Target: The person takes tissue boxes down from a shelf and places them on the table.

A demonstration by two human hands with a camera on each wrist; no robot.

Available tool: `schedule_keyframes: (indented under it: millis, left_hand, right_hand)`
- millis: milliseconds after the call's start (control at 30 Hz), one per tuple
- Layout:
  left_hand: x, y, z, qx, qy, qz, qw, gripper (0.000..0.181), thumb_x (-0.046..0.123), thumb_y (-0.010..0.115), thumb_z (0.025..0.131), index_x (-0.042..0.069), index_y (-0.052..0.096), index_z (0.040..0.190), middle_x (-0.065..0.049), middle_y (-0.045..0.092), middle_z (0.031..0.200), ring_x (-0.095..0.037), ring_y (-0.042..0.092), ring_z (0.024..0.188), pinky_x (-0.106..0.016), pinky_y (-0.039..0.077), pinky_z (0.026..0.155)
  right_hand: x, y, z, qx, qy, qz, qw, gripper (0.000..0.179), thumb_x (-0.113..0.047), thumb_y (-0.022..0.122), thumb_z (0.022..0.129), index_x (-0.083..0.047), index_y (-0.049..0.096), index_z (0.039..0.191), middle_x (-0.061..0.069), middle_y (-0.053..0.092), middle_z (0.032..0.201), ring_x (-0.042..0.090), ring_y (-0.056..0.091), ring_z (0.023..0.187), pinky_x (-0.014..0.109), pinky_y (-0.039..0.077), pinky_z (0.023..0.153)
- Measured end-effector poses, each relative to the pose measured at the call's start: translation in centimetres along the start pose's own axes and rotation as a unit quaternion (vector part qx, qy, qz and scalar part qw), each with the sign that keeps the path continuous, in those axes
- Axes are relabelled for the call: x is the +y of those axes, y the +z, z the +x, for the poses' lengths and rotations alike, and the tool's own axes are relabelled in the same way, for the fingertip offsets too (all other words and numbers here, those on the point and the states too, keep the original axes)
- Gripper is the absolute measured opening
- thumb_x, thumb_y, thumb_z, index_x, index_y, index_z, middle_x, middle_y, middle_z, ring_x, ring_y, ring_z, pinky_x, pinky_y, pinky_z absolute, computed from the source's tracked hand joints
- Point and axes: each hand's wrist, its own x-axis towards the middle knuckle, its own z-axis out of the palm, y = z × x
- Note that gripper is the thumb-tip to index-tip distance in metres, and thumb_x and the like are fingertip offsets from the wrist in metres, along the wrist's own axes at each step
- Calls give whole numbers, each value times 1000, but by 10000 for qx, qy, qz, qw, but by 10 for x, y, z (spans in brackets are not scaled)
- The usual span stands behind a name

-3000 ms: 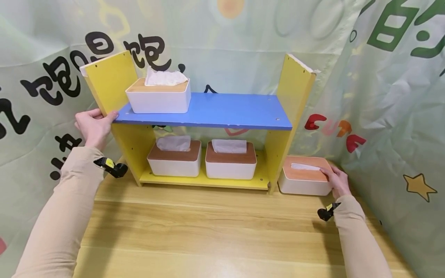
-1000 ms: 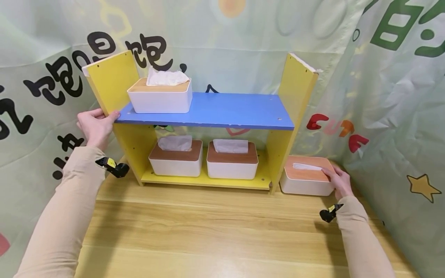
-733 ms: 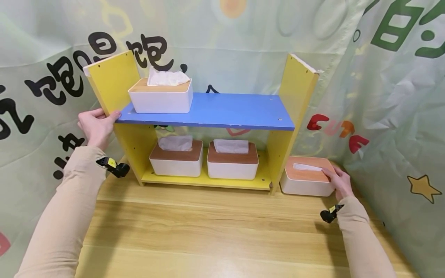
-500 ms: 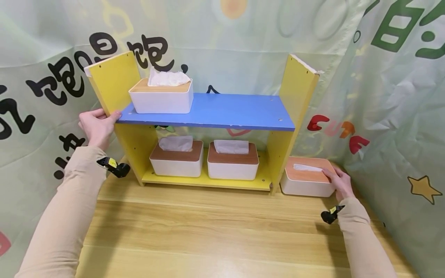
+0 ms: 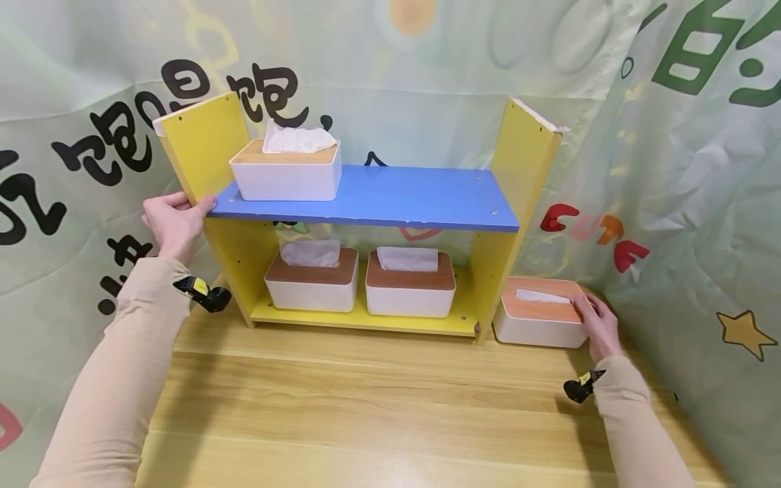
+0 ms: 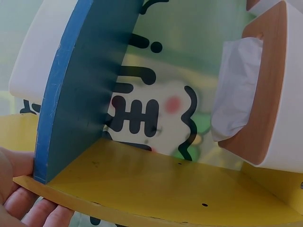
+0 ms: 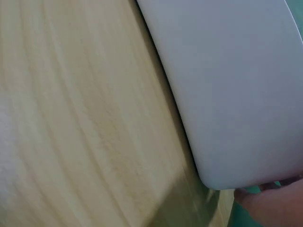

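My left hand [image 5: 175, 225] grips the left side panel of a yellow and blue shelf [image 5: 390, 196], at the level of the blue board. In the left wrist view its thumb lies by the blue board's end and the fingers [image 6: 40, 213] curl beneath the yellow panel. My right hand [image 5: 599, 327] holds the right end of a white tissue box [image 5: 539, 332] with a wooden lid, standing on the table right of the shelf. The right wrist view shows the box's white side [image 7: 227, 94] and part of the hand [image 7: 274, 203] at its end.
One tissue box [image 5: 287, 181] stands on the blue board at the left. Two more, a left box [image 5: 311, 295] and a right box [image 5: 410, 302], sit on the lower yellow board. Printed cloth [image 5: 427, 61] hangs behind the wooden table [image 5: 366, 407] and along both sides.
The view shifts slightly. My right hand's fingertips have slid a little toward the box's right end. The left hand keeps its grip, and the shelf and boxes stay in place.
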Motion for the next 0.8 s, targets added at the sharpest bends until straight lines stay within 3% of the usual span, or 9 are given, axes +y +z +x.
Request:
schedule_keyframes:
  millis: [200, 333, 467, 667, 800]
  left_hand:
    - [1, 1, 0, -5, -31, 40, 10000, 55, 34, 77, 87, 11, 63, 135, 10, 72, 101, -7, 23, 147, -27, 20, 120]
    - [1, 1, 0, 1, -18, 15, 10000, 54, 33, 78, 87, 10, 63, 134, 30, 66, 70, -9, 26, 143, -27, 20, 119]
    - [2, 1, -1, 6, 28, -6, 10000, 54, 31, 78, 87, 9, 63, 133, 36, 43, 49, -10, 27, 142, -28, 20, 119]
    - [1, 0, -1, 3, 10, -32, 10000, 53, 31, 78, 87, 9, 63, 133, 35, 44, 52, -10, 27, 139, -27, 20, 119]
    - [1, 0, -1, 6, 19, -79, 10000, 53, 31, 78, 87, 9, 63, 133, 36, 50, 55, -9, 26, 143, -26, 20, 119]
  right_hand:
    - [8, 4, -3, 754, -224, 13, 9969, 74, -49, 48, 101, -14, 24, 161, 6, 33, 160, 9, 36, 142, 24, 25, 125]
    - [11, 6, -5, 1097, -361, -132, 9932, 73, -52, 45, 101, -12, 28, 160, 9, 36, 157, 15, 34, 144, 27, 26, 125]
    - [11, 8, -9, 1155, -514, -146, 9919, 72, -51, 42, 103, -10, 28, 159, 13, 34, 158, 18, 34, 145, 29, 25, 126]
    - [8, 8, -18, 1312, -574, -345, 9891, 69, -49, 33, 105, -9, 23, 160, 16, 26, 166, 30, 26, 151, 38, 17, 129]
    - [2, 10, -22, 1409, -426, -72, 9891, 65, -48, 31, 106, -16, 23, 161, 8, 23, 168, 25, 28, 152, 34, 17, 129]
